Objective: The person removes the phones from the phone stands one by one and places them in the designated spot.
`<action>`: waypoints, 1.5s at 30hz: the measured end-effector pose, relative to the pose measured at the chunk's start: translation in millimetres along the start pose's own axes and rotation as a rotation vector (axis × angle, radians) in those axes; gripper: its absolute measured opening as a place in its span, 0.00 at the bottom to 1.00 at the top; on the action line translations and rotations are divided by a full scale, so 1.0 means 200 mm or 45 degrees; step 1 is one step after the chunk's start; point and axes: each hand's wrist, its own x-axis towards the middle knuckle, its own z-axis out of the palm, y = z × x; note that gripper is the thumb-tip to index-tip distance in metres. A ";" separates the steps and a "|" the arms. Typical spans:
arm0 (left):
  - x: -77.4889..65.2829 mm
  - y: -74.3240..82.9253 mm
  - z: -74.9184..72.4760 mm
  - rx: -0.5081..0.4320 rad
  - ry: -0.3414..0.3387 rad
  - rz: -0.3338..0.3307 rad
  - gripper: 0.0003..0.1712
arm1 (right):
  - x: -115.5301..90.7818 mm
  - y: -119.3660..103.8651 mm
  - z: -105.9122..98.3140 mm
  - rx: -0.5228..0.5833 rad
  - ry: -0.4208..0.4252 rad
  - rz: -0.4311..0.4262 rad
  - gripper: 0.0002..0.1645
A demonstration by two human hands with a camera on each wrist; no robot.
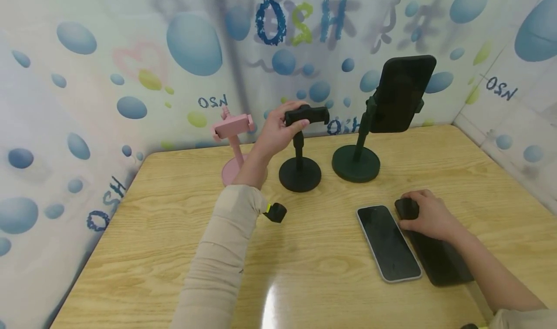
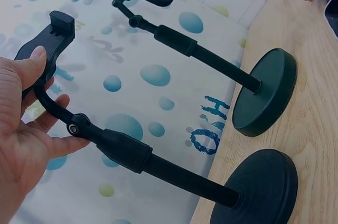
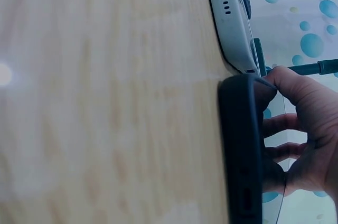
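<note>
My left hand (image 1: pixel 278 129) grips the clamp head of a black phone stand (image 1: pixel 300 174), its thumb pressed on the front of the clamp. In the left wrist view, fingers pass behind the black clamp (image 2: pixel 45 49), and the stand's round base is on the table. On the right, my right hand (image 1: pixel 431 216) reaches over a black phone (image 1: pixel 439 256) lying flat, with thumb and fingers at its long sides near the far end. Right beside it lies a phone with a pale frame (image 1: pixel 388 244), dark screen up. The right wrist view shows the black phone's edge (image 3: pixel 240 150) close up.
Left of the black stand is a pink phone stand (image 1: pixel 232 126), partly hidden by my left forearm. A dark green stand (image 1: pixel 356 163) at the back right carries a black phone (image 1: pixel 404 94). Behind the wooden table (image 1: pixel 143 251) hangs a patterned backdrop (image 1: pixel 143 77).
</note>
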 end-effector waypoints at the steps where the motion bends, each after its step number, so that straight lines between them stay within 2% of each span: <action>1: 0.00 0.00 0.00 -0.002 0.001 -0.015 0.22 | 0.00 0.00 0.00 -0.002 -0.001 0.000 0.36; 7: 0.00 0.03 -0.01 -0.049 -0.010 -0.134 0.24 | 0.00 0.01 0.01 -0.005 0.005 -0.005 0.36; 10: 0.00 0.03 -0.01 -0.048 -0.015 -0.163 0.25 | -0.01 0.01 0.02 0.005 0.004 -0.008 0.35; 33: 0.01 0.01 0.00 -0.016 0.009 -0.120 0.23 | -0.02 0.00 0.01 0.000 -0.024 -0.001 0.34; 45: 0.01 0.04 0.01 -0.171 0.021 -0.203 0.23 | -0.01 0.00 0.00 -0.028 -0.052 -0.021 0.33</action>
